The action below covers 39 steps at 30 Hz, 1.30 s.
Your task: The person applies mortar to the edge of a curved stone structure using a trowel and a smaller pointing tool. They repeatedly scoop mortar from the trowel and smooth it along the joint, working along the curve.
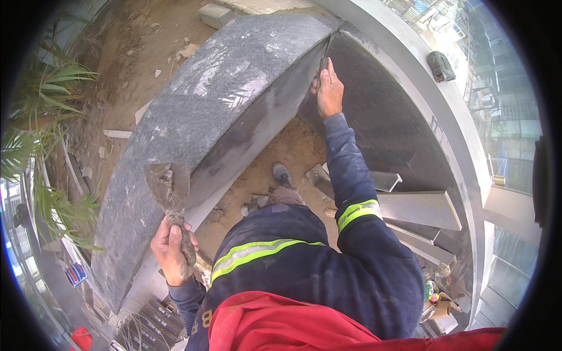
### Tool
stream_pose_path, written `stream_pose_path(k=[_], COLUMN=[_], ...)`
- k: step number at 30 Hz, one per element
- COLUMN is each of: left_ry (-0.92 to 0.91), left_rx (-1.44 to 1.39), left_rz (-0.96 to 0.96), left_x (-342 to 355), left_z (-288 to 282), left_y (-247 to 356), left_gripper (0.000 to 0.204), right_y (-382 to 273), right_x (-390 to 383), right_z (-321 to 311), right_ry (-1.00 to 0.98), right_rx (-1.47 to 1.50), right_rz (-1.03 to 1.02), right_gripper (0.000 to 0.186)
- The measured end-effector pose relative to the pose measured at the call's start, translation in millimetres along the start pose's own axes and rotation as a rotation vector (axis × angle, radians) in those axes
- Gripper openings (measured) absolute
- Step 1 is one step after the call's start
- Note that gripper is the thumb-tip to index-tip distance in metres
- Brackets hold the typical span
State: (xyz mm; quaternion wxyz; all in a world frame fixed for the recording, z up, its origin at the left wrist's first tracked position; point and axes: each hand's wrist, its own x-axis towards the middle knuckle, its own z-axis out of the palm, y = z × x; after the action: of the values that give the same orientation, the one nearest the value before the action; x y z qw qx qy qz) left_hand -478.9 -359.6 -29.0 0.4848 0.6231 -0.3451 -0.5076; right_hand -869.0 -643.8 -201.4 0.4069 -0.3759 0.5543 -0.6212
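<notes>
Head view, left hand: the left hand (172,251) is closed around the handle of a broad, grey, flat-bladed metal scraper (174,206), blade pointing away from the body.
Scraper: held over the near half of the surface of a long, speckled dark-grey stone slab (167,120), by its inner edge; whether the blade touches the stone cannot be told. A lump of dark paste (168,182) sits on the blade.
Right hand: the right hand (329,93), arm outstretched, grasps a slim, dark, narrow-bladed tool (323,66) with the fingers directed toward its tip.
Joint: the narrow tool points into the seam (334,33) at the slab's far right corner, where the slab meets a tall, dark, curved panel (386,105); contact at the tip is too small to confirm.
Paste handling (judgement): the scraper probably serves as a palette; it is best kept level, near the seam, and loaded in small amounts.
Narrow blade (judgement): press firmly into the seam, draw along it in one steady stroke, and wipe any excess from the surface before it stiffens.
Footing (judgement): with such a long reach, a step closer along the inner edge would steady the wrist.
</notes>
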Motion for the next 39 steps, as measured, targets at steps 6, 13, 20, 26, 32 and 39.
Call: stream_pose_path(k=[6, 13, 20, 26, 32, 39], left_ry=[-0.04, -0.018, -0.011, 0.042, -0.004, -0.061], left_rx=[0.003, 0.045, -0.012, -0.016, 0.004, 0.037], left_rz=[-0.003, -0.007, 0.006, 0.007, 0.011, 0.031], left_x=[2.5, 0.3, -8.1, -13.5, -5.6, 6.8], left_z=[0.0, 2.4, -5.0, -11.0, -5.9, 8.8], left_y=[1.8, 4.7, 0.4, -3.6, 0.2, 8.1], left_gripper=[0.04, 0.038, 0.039, 0.039, 0.035, 0.03], right_y=[6.9, -15.8, -17.7, -8.4, 0.2, -18.5], right_x=[-34.7, -24.8, 13.5, -47.3, -96.5, -138.1], right_z=[-13.5, -39.3, -13.7, 15.5, 27.6, -0.2], right_ry=[-0.106, -0.019, -0.006, -0.026, -0.122, -0.344], right_rx=[-0.229, -0.026, 0.105, -0.175, -0.189, -0.254], right_rz=[-0.109, -0.036, 0.003, -0.12, -0.171, -0.133], right_gripper=[0.052, 0.05, 0.05, 0.052, 0.052, 0.051])
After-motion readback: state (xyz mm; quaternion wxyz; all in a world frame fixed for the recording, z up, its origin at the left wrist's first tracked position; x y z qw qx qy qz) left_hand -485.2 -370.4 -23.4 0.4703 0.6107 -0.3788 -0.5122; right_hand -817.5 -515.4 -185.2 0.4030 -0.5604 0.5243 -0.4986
